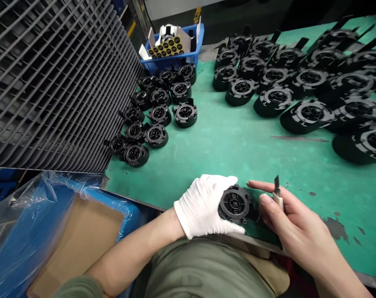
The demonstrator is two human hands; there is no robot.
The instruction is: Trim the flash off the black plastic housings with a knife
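Note:
My left hand (203,207), in a white glove, is wrapped round the side of a round black plastic housing (235,203) at the front edge of the green table. The ribbed, spoked face of the housing points up. My right hand (287,219) is bare and grips a utility knife (278,193) with a pale handle, its dark blade pointing up and away from me. The right fingers are close to the right side of the housing; whether they touch it is hidden.
Several smaller-looking black housings (155,134) stand in a group at the left. More housings (310,114) fill the right back of the green table (222,149). A blue bin (172,63) holds a yellow sticker sheet. Stacked grey grid trays (57,82) rise at left, above a plastic-lined box (79,244).

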